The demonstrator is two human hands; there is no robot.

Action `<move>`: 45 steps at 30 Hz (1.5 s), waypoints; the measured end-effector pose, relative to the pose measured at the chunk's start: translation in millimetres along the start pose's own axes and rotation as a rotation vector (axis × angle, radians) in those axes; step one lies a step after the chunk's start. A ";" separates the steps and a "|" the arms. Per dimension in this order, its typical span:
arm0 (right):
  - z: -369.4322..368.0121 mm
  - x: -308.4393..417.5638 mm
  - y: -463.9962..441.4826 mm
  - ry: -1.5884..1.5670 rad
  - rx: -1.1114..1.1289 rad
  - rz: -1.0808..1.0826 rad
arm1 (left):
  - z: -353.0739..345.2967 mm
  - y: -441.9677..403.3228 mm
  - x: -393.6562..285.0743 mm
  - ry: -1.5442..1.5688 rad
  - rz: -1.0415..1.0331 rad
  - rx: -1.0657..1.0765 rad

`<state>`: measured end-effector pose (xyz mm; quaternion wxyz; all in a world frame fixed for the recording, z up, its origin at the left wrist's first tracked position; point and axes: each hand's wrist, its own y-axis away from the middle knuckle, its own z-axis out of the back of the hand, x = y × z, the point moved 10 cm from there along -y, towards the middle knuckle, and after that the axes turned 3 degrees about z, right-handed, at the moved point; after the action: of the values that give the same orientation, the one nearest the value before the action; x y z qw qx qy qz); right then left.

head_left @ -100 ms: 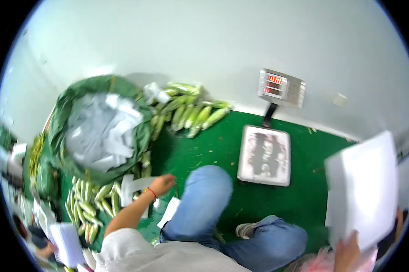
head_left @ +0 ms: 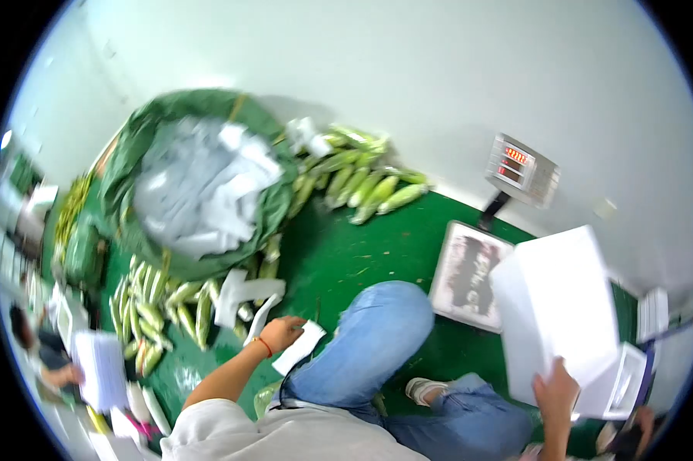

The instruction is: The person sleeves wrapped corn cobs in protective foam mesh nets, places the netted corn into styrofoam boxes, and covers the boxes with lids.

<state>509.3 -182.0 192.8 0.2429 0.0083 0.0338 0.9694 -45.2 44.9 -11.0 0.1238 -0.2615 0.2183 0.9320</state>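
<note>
Clock directions are read from the middle of the view. At four o'clock, the right hand (head_left: 555, 386) grips the lower edge of a large white sheet (head_left: 554, 300), its fingers closed on it. The sheet is creased and stands tilted, hiding the right side of the scale (head_left: 468, 280) from view. The scale's lit display (head_left: 518, 163) is at two o'clock, close to the wall (head_left: 408, 69).

At seven o'clock, the left hand (head_left: 282, 335), with a red band (head_left: 265, 346) at the wrist, is at the upper end of a white strip (head_left: 299, 349). Its fingers are bent downward; whether they pinch the strip, I cannot tell. More white pieces (head_left: 242, 296) are just beyond it, beside a pile of corn (head_left: 152, 307) at eight o'clock.

A round green bag (head_left: 123, 180) at ten o'clock is full of whitish material (head_left: 200, 192). Wrapped corn cobs (head_left: 369, 188) rest on the green floor (head_left: 346, 257) near twelve. At eight o'clock, near the edge, a co-worker (head_left: 43, 353) holds a white stack (head_left: 100, 369). A white bin (head_left: 627, 382) is at four o'clock, past the sheet.
</note>
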 end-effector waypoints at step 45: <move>-157.0 528.5 -463.6 -0.767 -0.163 0.764 | 143.8 -300.2 23.5 -0.088 -0.211 -0.580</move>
<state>256.1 465.4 3.8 -0.1319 0.3540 -0.1379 0.9156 -23.6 377.9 -16.0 0.1493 -0.2666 -0.0905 0.9479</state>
